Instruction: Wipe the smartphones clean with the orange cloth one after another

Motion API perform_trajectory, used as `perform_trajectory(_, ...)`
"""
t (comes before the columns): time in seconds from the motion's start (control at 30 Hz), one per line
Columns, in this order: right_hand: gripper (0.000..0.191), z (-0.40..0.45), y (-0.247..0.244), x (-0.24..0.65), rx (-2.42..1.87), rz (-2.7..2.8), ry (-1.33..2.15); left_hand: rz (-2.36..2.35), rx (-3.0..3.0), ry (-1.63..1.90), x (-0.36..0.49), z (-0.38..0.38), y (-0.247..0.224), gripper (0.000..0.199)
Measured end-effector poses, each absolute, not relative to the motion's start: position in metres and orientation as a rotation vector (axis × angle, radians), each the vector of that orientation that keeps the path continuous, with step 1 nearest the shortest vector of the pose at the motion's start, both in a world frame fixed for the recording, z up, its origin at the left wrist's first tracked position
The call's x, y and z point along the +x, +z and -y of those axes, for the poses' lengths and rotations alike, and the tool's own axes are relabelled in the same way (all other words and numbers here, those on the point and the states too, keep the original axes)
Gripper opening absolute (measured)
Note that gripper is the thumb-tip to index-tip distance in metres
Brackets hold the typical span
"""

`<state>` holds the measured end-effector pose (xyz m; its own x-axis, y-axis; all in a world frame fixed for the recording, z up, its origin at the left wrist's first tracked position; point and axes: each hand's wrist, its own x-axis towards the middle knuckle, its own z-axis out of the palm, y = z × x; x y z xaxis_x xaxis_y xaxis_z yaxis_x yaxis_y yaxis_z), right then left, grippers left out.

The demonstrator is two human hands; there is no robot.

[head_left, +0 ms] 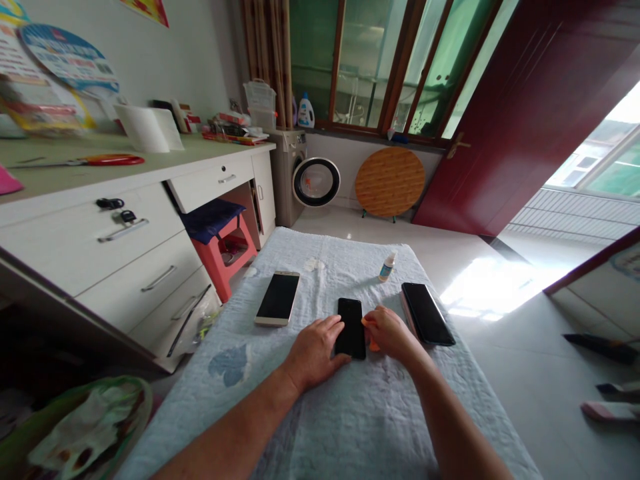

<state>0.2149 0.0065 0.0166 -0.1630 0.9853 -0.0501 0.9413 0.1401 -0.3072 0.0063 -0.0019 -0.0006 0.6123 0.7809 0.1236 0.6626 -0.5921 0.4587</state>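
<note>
A black smartphone (351,333) lies face up on the cloth-covered table (320,427). My left hand (315,350) grips it from the left, fingertips on its left edge and thumb near its lower edge. Pinched in my right hand (390,330) is a small orange cloth (373,343), pressed against the phone's right edge; most of the cloth is hidden under the fingers. To the left lies a gold-framed phone (278,299) with a dark screen. A black phone on a pinkish case or box (429,315) rests to the right. Behind my right hand stands a small spray bottle (387,267), upright.
A white desk (200,173) with drawers runs along the left, a red stool (225,250) tucked beneath it. Scissors (113,160) and a paper roll (147,128) are on top. A washing machine (290,177) stands beyond with its door open. At the lower left is a bin (145,407).
</note>
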Motion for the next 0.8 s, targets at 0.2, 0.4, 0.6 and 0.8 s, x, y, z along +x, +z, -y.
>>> perform_trajectory(0.2, 0.025, 0.003, 0.032, 0.217, -1.835, 2.281, 0.657, -1.165, 2.471, 0.45, 0.006, 0.002, -0.001, 0.06)
perform_trajectory(0.4, 0.024, 0.004, 0.026, 0.227, -1.725, 2.267, 0.762, -1.18, 2.457, 0.449, 0.006, 0.001, 0.0, 0.06)
perform_trajectory(0.6, 0.018, 0.0, 0.024, 0.219, -1.645, 2.087, 0.623, -1.169, 2.441, 0.475, 0.006, 0.001, -0.002, 0.058)
perform_trajectory(0.8, 0.02, -0.003, 0.007, 0.196, -1.608, 1.999, 0.359, -1.145, 2.426, 0.504, 0.005, 0.001, -0.003, 0.059)
